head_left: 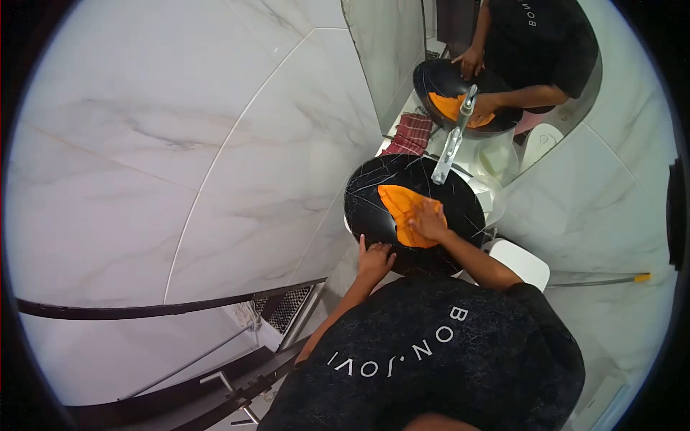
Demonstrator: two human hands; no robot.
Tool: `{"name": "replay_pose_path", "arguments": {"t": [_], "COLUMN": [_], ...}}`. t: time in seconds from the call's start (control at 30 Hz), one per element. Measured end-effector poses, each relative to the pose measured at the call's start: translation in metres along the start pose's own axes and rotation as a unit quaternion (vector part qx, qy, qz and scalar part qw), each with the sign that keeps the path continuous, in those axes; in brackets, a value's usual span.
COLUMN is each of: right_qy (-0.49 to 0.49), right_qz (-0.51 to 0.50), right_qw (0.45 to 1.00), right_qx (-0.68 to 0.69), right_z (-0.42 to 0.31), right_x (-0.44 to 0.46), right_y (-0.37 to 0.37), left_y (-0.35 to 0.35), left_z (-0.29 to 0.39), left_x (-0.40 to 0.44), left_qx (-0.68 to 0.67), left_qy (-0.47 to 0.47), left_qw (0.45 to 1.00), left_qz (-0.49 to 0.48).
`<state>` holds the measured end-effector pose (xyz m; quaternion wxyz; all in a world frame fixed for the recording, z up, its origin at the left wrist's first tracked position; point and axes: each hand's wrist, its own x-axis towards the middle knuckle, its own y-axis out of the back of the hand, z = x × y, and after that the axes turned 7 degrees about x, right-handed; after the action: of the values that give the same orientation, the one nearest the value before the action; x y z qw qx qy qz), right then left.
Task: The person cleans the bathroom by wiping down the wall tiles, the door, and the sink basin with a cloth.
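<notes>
An orange cloth (pixel 399 206) lies spread inside a black, white-veined basin (pixel 365 188). My right hand (pixel 429 222) presses down on the cloth with its fingers on the fabric; they look slightly smeared by motion. At the basin's near left rim rests my left hand (pixel 376 261), fingers spread, with nothing in it. A chrome faucet (pixel 449 152) stands behind the basin, its spout reaching over the far rim. Whatever lies under the cloth is hidden.
A mirror (pixel 568 115) behind the counter reflects the basin, cloth and arms. Beside the faucet lies a folded red checked cloth (pixel 408 135). A white toilet lid (pixel 519 263) is close on the right. A dark-framed door (pixel 237 391) with a handle stands at lower left.
</notes>
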<state>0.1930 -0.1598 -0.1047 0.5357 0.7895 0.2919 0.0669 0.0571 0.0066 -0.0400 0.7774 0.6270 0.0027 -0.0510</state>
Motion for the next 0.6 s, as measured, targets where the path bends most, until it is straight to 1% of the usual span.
{"name": "replay_pose_path", "arguments": {"t": [0.07,0.1,0.13,0.17,0.2,0.23,0.27,0.3,0.33,0.37,0.4,0.43,0.47,0.5,0.53,0.57,0.6], "right_qy": [0.079,0.138,0.196,0.197,0.247,0.293,0.329,0.358,0.292,0.223,0.344,0.339,0.314,0.314,0.307,0.309,0.268], "right_qz": [-0.087,-0.138,-0.188,-0.189,-0.146,-0.102,-0.089,-0.073,-0.143,-0.211,-0.059,-0.033,-0.004,0.088,0.178,0.176,0.192], "right_qw": [0.993,0.979,0.956,0.955,0.935,0.902,0.925,0.930,0.942,0.943,0.936,0.891,0.788,0.846,0.885,0.884,0.899], "right_qx": [-0.008,0.054,0.114,0.114,0.209,0.301,0.169,0.035,0.084,0.130,-0.047,-0.299,-0.530,-0.422,-0.303,-0.303,-0.288], "right_z": [-0.029,-0.053,-0.070,-0.073,-0.073,-0.069,-0.053,-0.030,-0.013,0.005,0.052,0.055,0.057,0.062,0.064,0.060,0.048], "right_x": [-0.010,-0.017,-0.024,-0.031,-0.038,-0.041,-0.038,-0.031,-0.021,-0.010,0.012,0.033,0.052,0.072,0.083,0.085,0.086], "right_y": [-0.030,-0.026,-0.020,-0.026,-0.033,-0.038,-0.035,-0.028,0.003,0.039,0.026,0.040,0.054,0.062,0.067,0.061,0.055], "left_y": [0.013,0.016,0.018,0.019,0.022,0.025,0.026,0.019,0.010,0.005,0.003,0.000,-0.003,-0.002,-0.003,-0.004,-0.005], "left_z": [0.002,0.004,0.007,0.009,0.007,0.002,0.001,0.000,-0.005,-0.008,-0.008,-0.006,-0.004,-0.005,-0.006,-0.006,-0.006], "left_x": [0.004,0.002,-0.001,-0.002,-0.002,-0.004,-0.006,-0.008,-0.009,-0.009,-0.007,-0.007,-0.009,-0.008,-0.007,-0.007,-0.006], "left_qx": [-0.098,-0.097,-0.159,-0.221,-0.223,-0.199,-0.176,-0.179,-0.104,-0.027,-0.028,-0.013,0.003,0.001,-0.001,0.002,0.006], "left_qy": [0.061,0.063,0.119,0.175,0.177,0.158,0.140,0.142,0.087,0.031,0.031,0.048,0.065,0.065,0.067,0.069,0.073], "left_qw": [0.987,0.987,0.977,0.959,0.958,0.967,0.974,0.973,0.989,0.991,0.991,0.993,0.994,0.996,0.996,0.996,0.996], "left_qz": [-0.112,-0.114,-0.073,-0.030,-0.030,-0.015,0.000,-0.002,0.063,0.128,0.131,0.109,0.084,0.067,0.066,0.058,0.050]}}
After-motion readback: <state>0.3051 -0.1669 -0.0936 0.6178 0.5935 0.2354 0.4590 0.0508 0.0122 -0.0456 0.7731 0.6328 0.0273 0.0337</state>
